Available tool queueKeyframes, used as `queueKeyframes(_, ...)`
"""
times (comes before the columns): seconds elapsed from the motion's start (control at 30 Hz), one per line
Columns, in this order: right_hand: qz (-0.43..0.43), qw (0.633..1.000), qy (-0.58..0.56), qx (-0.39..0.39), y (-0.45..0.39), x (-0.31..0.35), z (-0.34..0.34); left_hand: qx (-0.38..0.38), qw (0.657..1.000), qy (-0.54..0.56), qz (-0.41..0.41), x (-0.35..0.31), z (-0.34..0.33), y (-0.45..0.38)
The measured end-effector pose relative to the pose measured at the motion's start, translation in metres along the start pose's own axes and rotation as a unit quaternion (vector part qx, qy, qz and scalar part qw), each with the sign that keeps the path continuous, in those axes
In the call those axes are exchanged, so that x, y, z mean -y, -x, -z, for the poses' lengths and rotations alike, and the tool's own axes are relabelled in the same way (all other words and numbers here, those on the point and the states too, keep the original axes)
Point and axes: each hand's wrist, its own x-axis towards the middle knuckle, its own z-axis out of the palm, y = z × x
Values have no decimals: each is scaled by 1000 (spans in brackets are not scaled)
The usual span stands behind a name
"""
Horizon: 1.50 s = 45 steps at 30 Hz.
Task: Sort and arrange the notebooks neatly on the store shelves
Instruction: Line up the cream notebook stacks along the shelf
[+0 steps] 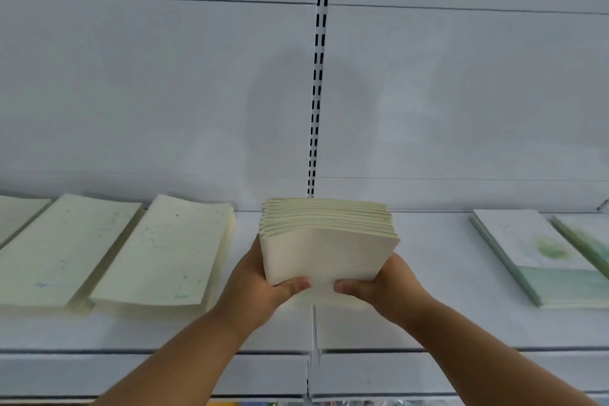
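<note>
A thick stack of cream notebooks (326,241) is held above the white shelf (428,290), tilted with its page edges toward me. My left hand (260,290) grips the stack's lower left corner, thumb on the near face. My right hand (382,283) grips the lower right corner in the same way. On the shelf to the left lie flat piles of pale yellow-green notebooks (161,257), side by side. At the right lie notebooks with white and green covers (540,260).
The white back panel (164,92) rises behind the shelf, with a slotted upright (318,76) at its middle. A seam between two shelf boards (313,330) runs under the held stack. The shelf's front edge (131,353) lies near my forearms.
</note>
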Motion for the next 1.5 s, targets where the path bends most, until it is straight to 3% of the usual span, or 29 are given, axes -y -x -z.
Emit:
queueKeyframes(0.17,-5,996,-84,12,-13,20,8,8,999,-7,43,-26,18,-21)
queueKeyframes(0.27,-93,986,-135,29,-26,27,6,41,983,58,167,-31,23,-39)
queueKeyframes(0.4,-227,967,-95,59,-29,25,-6,71,953,18,293,-21,18,-49)
queueKeyframes(0.57,-279,957,-38,68,-36,19,-15,74,948,-123,285,-8,13,-49)
queueKeyframes(0.73,-236,942,235,49,-43,25,-20,75,927,-290,226,-7,17,-50)
queueKeyframes(0.8,-214,956,200,25,-44,21,-22,68,930,-286,222,-8,15,-48)
queueKeyframes(0.9,-171,984,3,-40,-40,10,-29,24,943,-250,218,-10,9,-43)
queueKeyframes(1.0,-169,975,-137,-39,-30,12,-41,9,949,-232,214,-8,6,-36)
queueKeyframes(1.5,-155,982,-108,-34,-19,-2,-47,12,950,-214,225,-8,9,-26)
